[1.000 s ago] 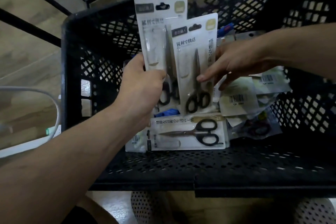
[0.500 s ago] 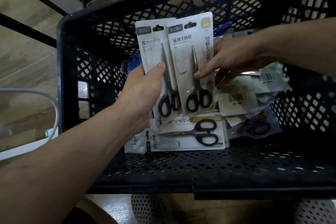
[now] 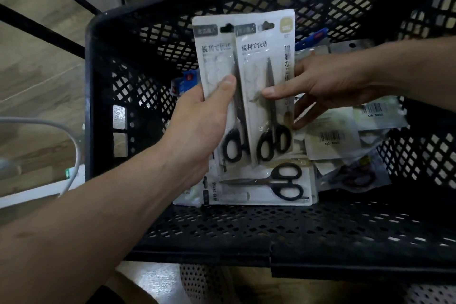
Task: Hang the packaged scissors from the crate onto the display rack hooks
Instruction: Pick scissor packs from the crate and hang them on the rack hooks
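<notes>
Two white packs of black-handled scissors stand upright side by side above the black mesh crate (image 3: 103,116). My left hand (image 3: 197,131) grips the left pack (image 3: 214,61), thumb across its front. My right hand (image 3: 328,84) pinches the right pack (image 3: 266,61), thumb on the front and fingers behind; this pack overlaps the left one's edge. Another scissors pack (image 3: 261,185) lies flat in the crate below them, beside several packs lying barcode side up (image 3: 330,136). No display rack hooks are in view.
The crate's near rim (image 3: 271,252) runs across the lower view. Wooden floor (image 3: 37,76) shows at the left, with a white cable (image 3: 74,145) looping over a white ledge. Black metal bars (image 3: 49,32) cross the upper left. Blue-labelled packs (image 3: 183,81) lie at the crate's back.
The left pack has come down to the level of the right pack, and the two now stand with their top edges almost aligned. My right hand has kept its pinch on the right pack.
</notes>
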Action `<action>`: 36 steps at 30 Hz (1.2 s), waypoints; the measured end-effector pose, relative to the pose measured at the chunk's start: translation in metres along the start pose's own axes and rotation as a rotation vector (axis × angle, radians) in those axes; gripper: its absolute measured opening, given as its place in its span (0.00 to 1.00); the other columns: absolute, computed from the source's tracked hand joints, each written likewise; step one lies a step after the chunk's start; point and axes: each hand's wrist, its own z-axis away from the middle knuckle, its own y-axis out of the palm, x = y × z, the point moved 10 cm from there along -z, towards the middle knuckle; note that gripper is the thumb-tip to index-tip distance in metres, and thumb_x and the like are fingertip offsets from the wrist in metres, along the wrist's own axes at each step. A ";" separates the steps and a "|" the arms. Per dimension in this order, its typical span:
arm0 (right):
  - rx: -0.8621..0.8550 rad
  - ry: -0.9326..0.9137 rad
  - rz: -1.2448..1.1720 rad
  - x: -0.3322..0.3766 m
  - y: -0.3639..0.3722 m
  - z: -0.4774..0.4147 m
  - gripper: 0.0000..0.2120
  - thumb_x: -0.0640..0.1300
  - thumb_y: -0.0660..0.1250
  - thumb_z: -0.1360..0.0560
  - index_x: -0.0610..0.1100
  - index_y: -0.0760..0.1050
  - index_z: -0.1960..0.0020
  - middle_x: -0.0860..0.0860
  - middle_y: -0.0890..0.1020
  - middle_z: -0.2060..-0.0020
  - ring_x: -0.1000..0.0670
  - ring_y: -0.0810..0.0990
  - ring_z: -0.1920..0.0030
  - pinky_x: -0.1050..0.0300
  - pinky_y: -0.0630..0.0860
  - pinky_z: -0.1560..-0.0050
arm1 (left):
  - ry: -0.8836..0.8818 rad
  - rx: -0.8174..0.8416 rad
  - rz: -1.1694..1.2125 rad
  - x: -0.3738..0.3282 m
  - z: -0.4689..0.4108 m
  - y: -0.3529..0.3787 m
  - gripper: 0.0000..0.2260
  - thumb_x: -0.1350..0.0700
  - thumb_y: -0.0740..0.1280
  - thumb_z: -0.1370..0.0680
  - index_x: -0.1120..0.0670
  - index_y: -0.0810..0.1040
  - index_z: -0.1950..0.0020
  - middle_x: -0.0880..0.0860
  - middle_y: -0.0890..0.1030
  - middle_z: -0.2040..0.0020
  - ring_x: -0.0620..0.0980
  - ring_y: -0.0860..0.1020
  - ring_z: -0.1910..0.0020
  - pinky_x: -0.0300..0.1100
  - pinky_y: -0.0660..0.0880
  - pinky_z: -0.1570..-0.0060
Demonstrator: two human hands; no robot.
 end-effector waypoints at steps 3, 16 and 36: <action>-0.097 -0.070 0.008 0.010 -0.003 0.009 0.19 0.54 0.74 0.29 0.50 0.82 0.40 0.53 0.88 0.49 0.44 0.87 0.47 0.45 0.83 0.45 | -0.031 0.028 0.048 -0.007 0.013 -0.003 0.14 0.50 0.61 0.13 0.51 0.79 0.31 0.44 0.86 0.42 0.41 0.84 0.43 0.38 0.80 0.44; -0.731 -0.114 0.039 0.202 0.009 0.232 0.18 0.59 0.76 0.27 0.46 0.82 0.48 0.53 0.88 0.59 0.53 0.86 0.62 0.59 0.79 0.65 | -0.076 -0.063 0.695 -0.173 0.142 -0.044 0.15 0.51 0.64 0.16 0.57 0.81 0.34 0.56 0.86 0.42 0.57 0.85 0.42 0.57 0.79 0.37; -0.840 -0.467 -0.166 0.715 0.195 0.591 0.26 0.62 0.72 0.28 0.39 0.74 0.49 0.41 0.83 0.62 0.47 0.80 0.69 0.53 0.78 0.67 | 0.277 -0.274 0.641 -0.642 0.488 -0.396 0.15 0.46 0.73 0.22 0.58 0.79 0.53 0.63 0.84 0.54 0.69 0.83 0.54 0.69 0.79 0.47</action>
